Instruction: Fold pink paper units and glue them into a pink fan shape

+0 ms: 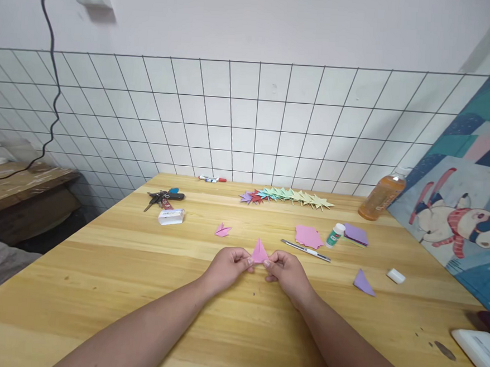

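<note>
A small pink folded paper triangle (259, 251), its tip pointing away from me, is held between both hands above the wooden table (137, 288). My left hand (231, 265) pinches its left corner between thumb and fingers. The right corner is gripped the same way by my right hand (286, 270). Beyond my left hand lies a finished-looking pink folded paper piece (223, 230) with pointed ends. A stack of pink paper (308, 236) sits past my right hand, with a utility knife (306, 250) in front of it.
Toward the wall stand a row of pointed folded papers (288, 195), a marker (212, 179) and a drink bottle (382, 196). Keys (160, 198) and a small white box (171, 217) are leftward. At right: glue stick (335, 234), purple paper (356, 234), purple triangle (363, 283), eraser (395, 276).
</note>
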`<state>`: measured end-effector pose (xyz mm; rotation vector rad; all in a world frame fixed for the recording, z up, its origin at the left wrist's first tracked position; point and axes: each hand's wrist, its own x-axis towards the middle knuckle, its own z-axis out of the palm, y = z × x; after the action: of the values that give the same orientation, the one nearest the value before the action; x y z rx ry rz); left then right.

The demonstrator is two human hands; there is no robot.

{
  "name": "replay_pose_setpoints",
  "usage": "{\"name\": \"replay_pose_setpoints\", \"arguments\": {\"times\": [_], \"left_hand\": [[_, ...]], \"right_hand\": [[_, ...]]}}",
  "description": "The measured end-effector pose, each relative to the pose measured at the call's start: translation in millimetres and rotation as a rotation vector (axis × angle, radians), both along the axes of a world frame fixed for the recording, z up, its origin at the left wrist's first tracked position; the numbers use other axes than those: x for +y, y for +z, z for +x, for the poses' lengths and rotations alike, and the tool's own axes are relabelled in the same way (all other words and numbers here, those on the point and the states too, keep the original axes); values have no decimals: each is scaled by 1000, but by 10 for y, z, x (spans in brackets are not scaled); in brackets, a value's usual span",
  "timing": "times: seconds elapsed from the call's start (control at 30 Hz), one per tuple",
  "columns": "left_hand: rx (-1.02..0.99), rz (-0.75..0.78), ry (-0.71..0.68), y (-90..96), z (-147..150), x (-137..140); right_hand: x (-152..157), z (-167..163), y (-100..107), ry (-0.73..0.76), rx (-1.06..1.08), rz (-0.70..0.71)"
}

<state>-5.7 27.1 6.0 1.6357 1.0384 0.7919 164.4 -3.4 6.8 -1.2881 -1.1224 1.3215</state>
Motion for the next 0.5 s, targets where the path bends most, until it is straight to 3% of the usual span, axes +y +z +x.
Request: {"name": "replay_pose_setpoints", "arguments": {"times": [0.5], "left_hand": [[60,12,-34,-24,-22,14]], "right_hand": [[-23,18,65,134,-44,59]]}}
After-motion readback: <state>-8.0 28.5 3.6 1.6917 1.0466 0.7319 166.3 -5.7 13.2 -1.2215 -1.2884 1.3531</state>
